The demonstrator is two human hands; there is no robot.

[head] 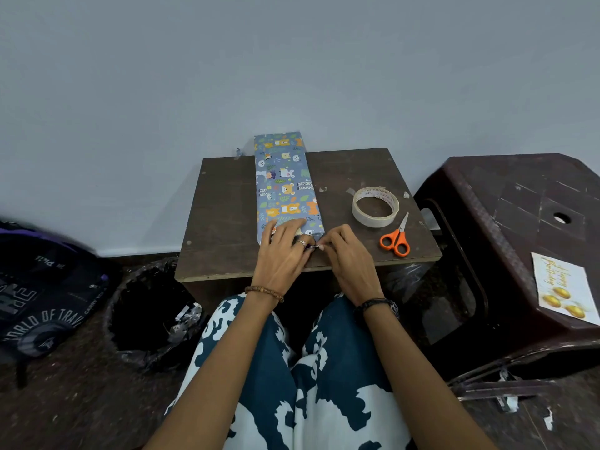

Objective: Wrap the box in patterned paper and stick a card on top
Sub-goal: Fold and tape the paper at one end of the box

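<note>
Patterned paper (285, 186) already covers my box; left hand (285, 251) presses flat, right hand (344, 254) seemingly pinches the near flap, card (563, 289) still unstuck.

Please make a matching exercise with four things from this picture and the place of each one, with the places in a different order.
Things:
1. tape roll
2. scissors
3. birthday card
4. wrapped box

Places:
A. on the dark plastic stool
B. near edge of the table, right of the hands
C. table's left half, far end against the wall
D. on the table, behind the scissors

Pairs: 1-D, 2-B, 3-A, 4-C
</note>
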